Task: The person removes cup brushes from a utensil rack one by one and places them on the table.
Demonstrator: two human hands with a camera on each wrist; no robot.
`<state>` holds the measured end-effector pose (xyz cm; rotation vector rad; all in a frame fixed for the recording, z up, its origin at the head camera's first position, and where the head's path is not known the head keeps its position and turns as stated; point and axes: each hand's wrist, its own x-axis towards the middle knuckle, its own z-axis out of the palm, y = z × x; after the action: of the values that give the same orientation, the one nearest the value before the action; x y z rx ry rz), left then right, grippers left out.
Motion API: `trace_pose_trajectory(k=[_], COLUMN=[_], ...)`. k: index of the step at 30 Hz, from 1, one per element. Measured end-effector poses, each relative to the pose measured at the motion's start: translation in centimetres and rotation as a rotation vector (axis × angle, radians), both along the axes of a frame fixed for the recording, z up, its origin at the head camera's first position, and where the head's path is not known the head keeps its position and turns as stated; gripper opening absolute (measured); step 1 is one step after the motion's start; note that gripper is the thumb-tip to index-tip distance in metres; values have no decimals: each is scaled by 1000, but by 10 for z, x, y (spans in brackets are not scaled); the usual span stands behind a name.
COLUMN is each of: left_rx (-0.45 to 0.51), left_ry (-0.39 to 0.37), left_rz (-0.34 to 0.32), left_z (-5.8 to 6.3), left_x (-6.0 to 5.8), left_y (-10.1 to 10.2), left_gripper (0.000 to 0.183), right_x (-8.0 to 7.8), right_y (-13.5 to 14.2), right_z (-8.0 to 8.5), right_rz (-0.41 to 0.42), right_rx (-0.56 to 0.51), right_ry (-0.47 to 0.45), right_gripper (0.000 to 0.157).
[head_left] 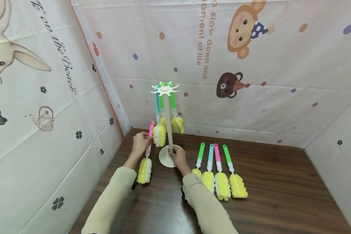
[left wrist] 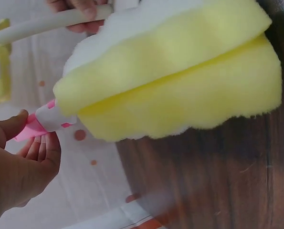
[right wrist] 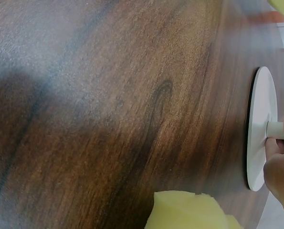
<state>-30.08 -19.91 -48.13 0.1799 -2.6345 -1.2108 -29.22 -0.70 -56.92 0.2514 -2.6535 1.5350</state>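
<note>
My left hand (head_left: 140,143) pinches the pink handle of a sponge bottle brush (head_left: 144,170), its yellow and white sponge head pointing down, just left of a white stand (head_left: 168,130). In the left wrist view that sponge head (left wrist: 180,76) fills much of the picture. Low on the stand's pole, right above the round base (right wrist: 262,138), my right hand (head_left: 179,158) has its fingers curled round it. From the stand's hooked top (head_left: 164,90) hang a blue-handled brush (head_left: 157,104) and two green-handled brushes (head_left: 173,102), partly behind the pole.
Several more sponge brushes lie in a row on the dark wooden table (head_left: 269,182), right of the stand: a pink-handled one (head_left: 222,185), a blue-handled one (head_left: 210,156) and two green-handled ones (head_left: 237,185). My right sleeve (head_left: 206,201) partly covers the leftmost. Printed cloth (head_left: 152,39) hangs behind.
</note>
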Motion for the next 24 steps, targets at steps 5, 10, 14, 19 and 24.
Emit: trace_pose_trajectory(k=[5,10,14,19,24], left_rx=[-90,-149,-168,-184,-213], left_ry=[-69,-136,-175,-202,-244], left_rz=[3,-6,-19,-25,-19], left_z=[-13,-23,-30,-35,-42], left_x=[-13,-25,-31,-33,-32], left_y=[6,10,13,16,16], left_gripper=[20,23,31,30,31], right_x=[-1,-2,-2,-2,-2], right_y=[2,2,2,1,0], right_z=[-1,-2,-3,-3,-1], right_rz=[-9,-10,-16,-23,-17], right_rx=[7,4,14,10,10], right_ry=[3,-1,-9,-13,-4], right_gripper=[19,20,18,17,15])
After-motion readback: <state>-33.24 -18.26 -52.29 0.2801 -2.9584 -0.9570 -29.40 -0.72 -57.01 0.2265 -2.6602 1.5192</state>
